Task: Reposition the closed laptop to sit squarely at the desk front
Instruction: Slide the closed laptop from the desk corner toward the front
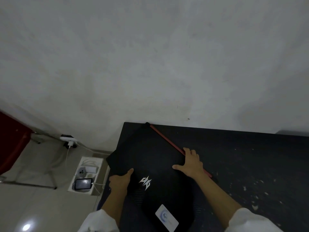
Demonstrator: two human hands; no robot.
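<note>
The closed black laptop (155,164) lies skewed on the dark desk (250,164), its left corner hanging past the desk's left edge. It has a white logo, a red strip along its right edge and a white sticker near me. My left hand (121,180) grips its left edge, thumb on the lid. My right hand (190,162) holds the right edge by the red strip, fingers spread, thumb on the lid.
A grey wall rises right behind the desk. The desk surface at right is scuffed with pale flecks. On the tiled floor at left stand a white box (87,176) with a phone and cables, a wall charger (70,141) and a red chair (13,144).
</note>
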